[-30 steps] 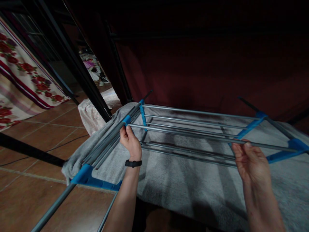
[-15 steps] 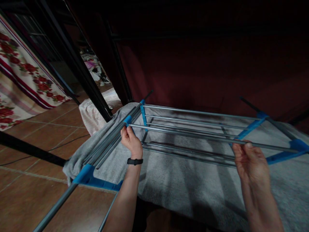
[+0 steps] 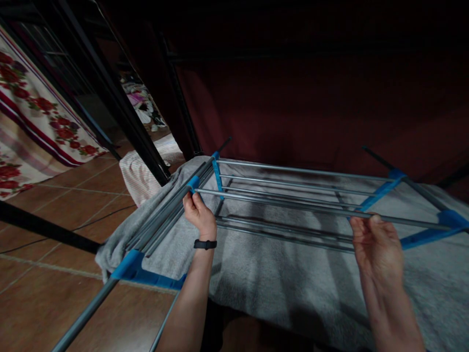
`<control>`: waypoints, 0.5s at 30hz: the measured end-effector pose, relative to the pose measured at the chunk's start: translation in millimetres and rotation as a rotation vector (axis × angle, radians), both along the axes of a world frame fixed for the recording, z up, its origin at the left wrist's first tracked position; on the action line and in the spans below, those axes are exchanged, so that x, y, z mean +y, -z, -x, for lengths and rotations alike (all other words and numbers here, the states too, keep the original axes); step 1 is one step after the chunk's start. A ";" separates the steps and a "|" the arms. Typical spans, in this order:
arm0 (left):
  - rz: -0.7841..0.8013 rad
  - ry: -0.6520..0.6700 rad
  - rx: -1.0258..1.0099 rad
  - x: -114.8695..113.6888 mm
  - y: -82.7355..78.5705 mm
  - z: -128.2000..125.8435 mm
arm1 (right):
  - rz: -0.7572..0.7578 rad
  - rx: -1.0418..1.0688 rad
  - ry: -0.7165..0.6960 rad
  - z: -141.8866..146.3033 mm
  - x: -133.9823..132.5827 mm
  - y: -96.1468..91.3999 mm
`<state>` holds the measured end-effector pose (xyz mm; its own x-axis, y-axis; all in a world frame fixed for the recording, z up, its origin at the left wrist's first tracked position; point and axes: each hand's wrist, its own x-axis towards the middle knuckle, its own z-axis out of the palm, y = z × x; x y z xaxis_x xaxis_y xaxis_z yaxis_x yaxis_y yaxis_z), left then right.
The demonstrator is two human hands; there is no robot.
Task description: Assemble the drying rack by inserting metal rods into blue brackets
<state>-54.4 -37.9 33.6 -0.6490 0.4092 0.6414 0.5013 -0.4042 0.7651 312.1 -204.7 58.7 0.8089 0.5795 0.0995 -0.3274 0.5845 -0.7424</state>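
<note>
A rack of grey metal rods (image 3: 278, 200) joined by blue plastic connectors rests on a grey blanket (image 3: 267, 278). My left hand (image 3: 200, 215), with a black wristband (image 3: 205, 244) below it, is closed at the rack's left end, its fingertips on the blue connector (image 3: 193, 183) where the front rod begins. Toward the right end, my right hand (image 3: 379, 244) grips the same front rod between thumb and fingers, palm up. Beyond it sits a blue corner piece (image 3: 452, 220). Another blue bracket (image 3: 128, 265) lies nearer me at the lower left, with a thick rod running out of it.
A dark red panel (image 3: 311, 112) stands behind the rack. To the left are black posts (image 3: 120, 105), a floral curtain (image 3: 44, 102), a striped cloth (image 3: 137, 176) and a thin cable on the tiled floor (image 3: 73, 210). A heap of assorted items (image 3: 144, 105) lies farther back.
My right hand and the rack's right end have shifted very slightly left. My left hand keeps its place at the connector.
</note>
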 end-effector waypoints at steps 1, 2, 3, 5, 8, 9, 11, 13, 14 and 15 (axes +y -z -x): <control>-0.004 -0.003 -0.001 0.0 0.0 0.1 | -0.003 -0.003 0.008 1.4 0.0 -1.1; -0.009 -0.004 -0.002 -0.1 -0.2 0.1 | -0.007 -0.007 0.013 2.7 0.0 -2.1; -0.013 -0.003 -0.003 -0.4 -0.4 0.0 | -0.013 -0.010 0.017 3.8 -0.1 -3.0; -0.017 -0.003 -0.003 -0.9 -0.9 -0.3 | -0.022 -0.012 0.016 5.0 0.1 -4.0; -0.011 -0.004 0.005 -1.0 -1.9 -0.8 | -0.027 -0.015 0.009 4.4 1.2 -3.1; -0.008 0.000 0.008 -0.8 -2.4 -1.0 | -0.023 -0.016 0.006 4.0 1.8 -2.7; -0.007 0.019 -0.002 -1.3 -3.7 -1.5 | -0.007 -0.018 -0.002 3.9 2.6 -2.6; -0.004 0.045 -0.034 -3.8 -5.6 -2.2 | 0.004 -0.019 -0.011 5.2 2.4 -4.7; 0.002 0.059 -0.051 -5.8 -6.7 -2.7 | -0.001 -0.017 -0.012 6.2 1.9 -6.6; 0.020 0.075 -0.065 -7.8 -7.9 -3.2 | -0.007 -0.016 -0.025 7.0 1.3 -9.0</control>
<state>-51.1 -45.8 41.5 -0.6561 0.4700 0.5905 0.4195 -0.4232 0.8030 305.1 -203.4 67.7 0.7922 0.5990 0.1164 -0.3303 0.5813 -0.7436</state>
